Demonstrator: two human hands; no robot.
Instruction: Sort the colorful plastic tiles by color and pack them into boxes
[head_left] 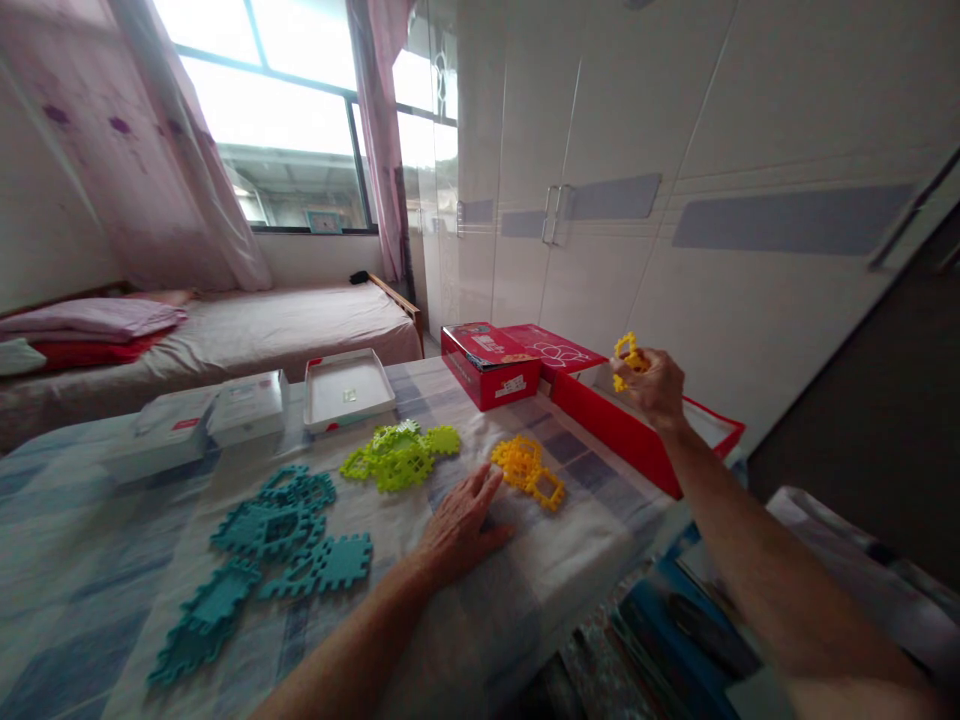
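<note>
My right hand (657,385) is raised over the open red box (611,425), its fingers closed on a yellow interlocking plastic piece (625,350). Flat on the tablecloth lies my left hand (466,520), fingers stretched out and holding nothing. Just beyond its fingertips sits a small heap of yellow-orange interlocking pieces (527,468). Lime green pieces (397,455) are piled left of that heap. Several teal pieces (281,530) with toothed edges spread across the table's left part, some overlapping. What lies inside the red box is mostly hidden.
A closed red box (491,365) stands at the table's back edge. Left of it are a shallow white tray-like lid (349,390) and two white boxes (251,405). A bed (300,320) and white wardrobes (600,150) stand behind. Items lie below the table at right.
</note>
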